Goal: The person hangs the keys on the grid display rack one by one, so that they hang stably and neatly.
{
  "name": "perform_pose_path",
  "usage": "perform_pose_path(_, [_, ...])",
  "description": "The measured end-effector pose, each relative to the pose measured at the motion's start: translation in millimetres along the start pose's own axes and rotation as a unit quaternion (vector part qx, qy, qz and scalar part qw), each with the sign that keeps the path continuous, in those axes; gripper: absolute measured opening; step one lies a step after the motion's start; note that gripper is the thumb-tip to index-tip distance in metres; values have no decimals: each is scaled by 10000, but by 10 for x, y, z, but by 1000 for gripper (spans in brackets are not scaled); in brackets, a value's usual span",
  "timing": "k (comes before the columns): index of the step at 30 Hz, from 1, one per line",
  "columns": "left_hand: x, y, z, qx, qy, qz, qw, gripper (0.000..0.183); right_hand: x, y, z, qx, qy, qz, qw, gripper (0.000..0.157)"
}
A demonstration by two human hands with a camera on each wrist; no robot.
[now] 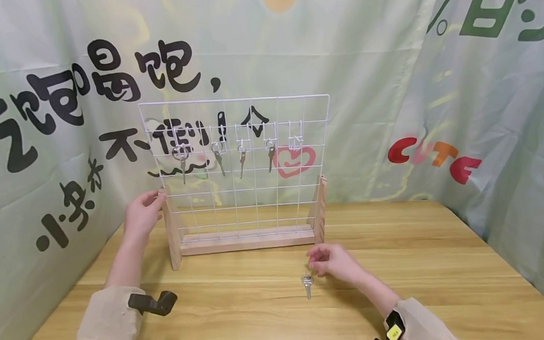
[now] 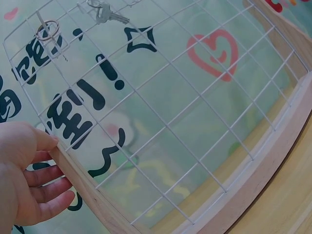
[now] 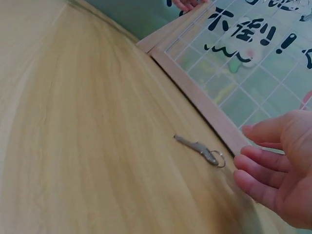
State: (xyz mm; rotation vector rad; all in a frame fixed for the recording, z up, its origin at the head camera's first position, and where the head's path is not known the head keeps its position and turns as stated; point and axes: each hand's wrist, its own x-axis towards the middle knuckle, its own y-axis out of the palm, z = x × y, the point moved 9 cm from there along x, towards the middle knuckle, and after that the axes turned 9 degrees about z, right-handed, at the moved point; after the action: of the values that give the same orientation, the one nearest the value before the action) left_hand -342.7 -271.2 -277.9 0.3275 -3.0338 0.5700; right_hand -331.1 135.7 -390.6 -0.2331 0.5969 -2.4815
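A white wire grid rack point(image 1: 254, 188) with wooden side posts stands on the table. My left hand point(image 1: 143, 213) holds the top of its left wooden post point(image 2: 83, 180), thumb and forefinger at the post's upper end. On the table in front of the rack lies a silver key point(image 3: 197, 146) with a small metal ring point(image 3: 220, 159). My right hand point(image 1: 333, 262) is beside that ring, its thumb and fingers apart and slightly bent, with nothing between them. Several keys point(image 1: 242, 163) hang by rings from white hooks on the grid.
The wooden base bar point(image 1: 248, 241) runs along the rack's bottom. Another white hook point(image 1: 296, 142) sits at the right end of the row. A printed cloth point(image 1: 362, 105) hangs behind and around the wood-grain table point(image 1: 401, 250).
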Motion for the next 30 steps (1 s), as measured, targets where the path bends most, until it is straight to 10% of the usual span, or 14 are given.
perform_pose_path(17, [3,5,-16,-22,4,11,10000,55,51,179,-12,-1389,-165,565,9886,18])
perform_pose_path(30, [2,16,-13,-82,34,48,9999,56,24,207,23,-1452,-156,603,9874,6])
